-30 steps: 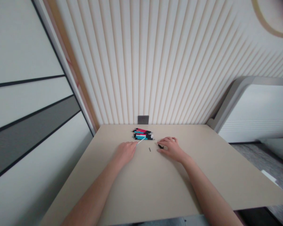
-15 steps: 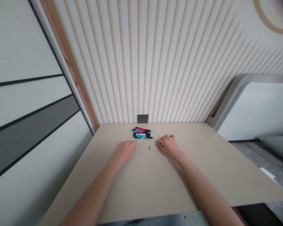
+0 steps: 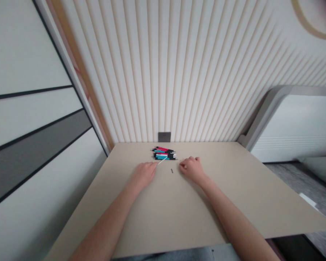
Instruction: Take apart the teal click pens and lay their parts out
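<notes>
My left hand (image 3: 145, 174) is closed on a thin white pen refill (image 3: 162, 161), which sticks out from the fingertips up and to the right, its tip at the near pens. Across from it, my right hand (image 3: 191, 169) rests on the table with thumb and fingers pinched together; a tiny light bit shows at the fingertips, too small to name. Between the hands lies a small dark grey piece (image 3: 172, 170). Beyond them, several click pens (image 3: 165, 158) in black with blue, white and red lie side by side, and a second group of pens (image 3: 164, 149) lies just behind.
The beige table (image 3: 168, 214) reaches back to a ribbed wall with a dark socket plate (image 3: 164, 137). A white cabinet (image 3: 43, 188) stands along the left. To the right are a bed headboard (image 3: 296, 127) and bedding.
My right hand's fingers have curled in, and the small white and dark thing seen under them before is now mostly hidden. The left hand and the pens have stayed put.
</notes>
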Tool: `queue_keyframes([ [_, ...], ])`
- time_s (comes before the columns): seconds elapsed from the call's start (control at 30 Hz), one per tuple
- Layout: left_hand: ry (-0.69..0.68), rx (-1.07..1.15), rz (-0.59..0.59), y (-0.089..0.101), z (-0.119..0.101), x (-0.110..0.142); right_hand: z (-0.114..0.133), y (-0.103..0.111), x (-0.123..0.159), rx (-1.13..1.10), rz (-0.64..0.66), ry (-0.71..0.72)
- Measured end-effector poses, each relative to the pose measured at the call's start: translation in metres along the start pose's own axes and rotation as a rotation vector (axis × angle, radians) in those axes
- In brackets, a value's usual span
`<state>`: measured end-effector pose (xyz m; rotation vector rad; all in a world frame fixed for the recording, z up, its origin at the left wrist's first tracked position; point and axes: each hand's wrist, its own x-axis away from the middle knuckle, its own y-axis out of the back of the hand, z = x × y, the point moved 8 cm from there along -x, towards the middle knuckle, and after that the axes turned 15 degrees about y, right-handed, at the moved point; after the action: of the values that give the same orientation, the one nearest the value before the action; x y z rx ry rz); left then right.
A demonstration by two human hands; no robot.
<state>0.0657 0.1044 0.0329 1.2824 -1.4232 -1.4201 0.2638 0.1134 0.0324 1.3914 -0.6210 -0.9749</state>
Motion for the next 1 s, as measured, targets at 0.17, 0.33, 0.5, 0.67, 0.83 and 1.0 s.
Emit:
queue_keyframes([
  [0.17, -0.007, -0.004, -0.004, 0.0, -0.001, 0.001, -0.005, 0.0, 0.002, -0.119, -0.059, -0.103],
  [0.33, -0.011, 0.008, -0.011, 0.001, -0.001, 0.001, -0.002, -0.006, 0.001, -0.046, -0.013, -0.105],
  [0.5, -0.006, -0.005, 0.002, 0.0, 0.0, 0.0, 0.0, -0.005, 0.001, -0.016, -0.037, -0.084],
  [0.67, 0.003, -0.005, 0.008, 0.001, 0.0, 0.0, 0.019, 0.002, -0.001, -0.081, -0.106, 0.085],
  [0.83, -0.013, -0.032, -0.006, 0.003, -0.002, 0.001, 0.039, -0.003, -0.001, -0.112, -0.072, 0.24],
  [1.0, -0.002, -0.017, -0.006, 0.003, -0.002, 0.001, 0.039, -0.006, -0.002, -0.134, -0.073, 0.249],
])
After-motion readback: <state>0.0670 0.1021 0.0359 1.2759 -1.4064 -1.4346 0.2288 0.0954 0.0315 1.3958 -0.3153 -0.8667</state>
